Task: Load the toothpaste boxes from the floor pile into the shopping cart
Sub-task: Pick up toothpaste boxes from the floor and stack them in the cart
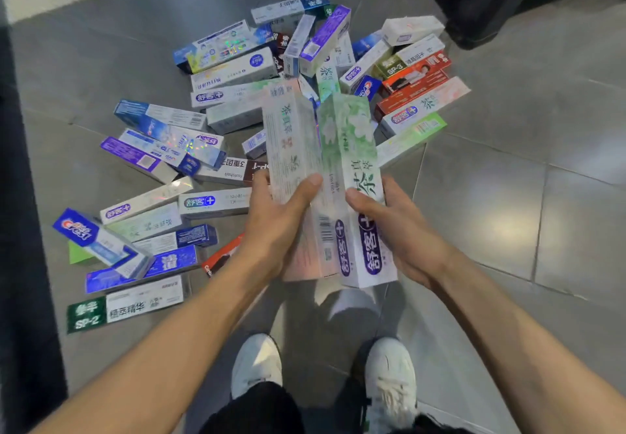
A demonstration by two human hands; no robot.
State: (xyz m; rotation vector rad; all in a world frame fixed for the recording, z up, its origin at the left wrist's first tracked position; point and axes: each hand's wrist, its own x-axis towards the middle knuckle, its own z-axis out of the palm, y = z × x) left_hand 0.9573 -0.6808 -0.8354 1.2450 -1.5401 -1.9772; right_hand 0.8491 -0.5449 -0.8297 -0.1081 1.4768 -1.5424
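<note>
Two hands: both are raised over the floor pile, a bundle of boxes held between them.
Left hand (276, 227): curled around the pale box (291, 142) with pink and green print, thumb laid across its face.
Right hand (398, 227): curled around the green floral box (352, 149), thumb pressed on its front.
Held boxes: kept side by side, touching, long ends pointed away from the person.
Floor pile (237, 71): many toothpaste boxes are scattered loosely over the grey tiled floor (508, 196), ahead and to the left.
White shoes (389, 382): seen below the held boxes.
Shopping cart: not seen in view.
</note>
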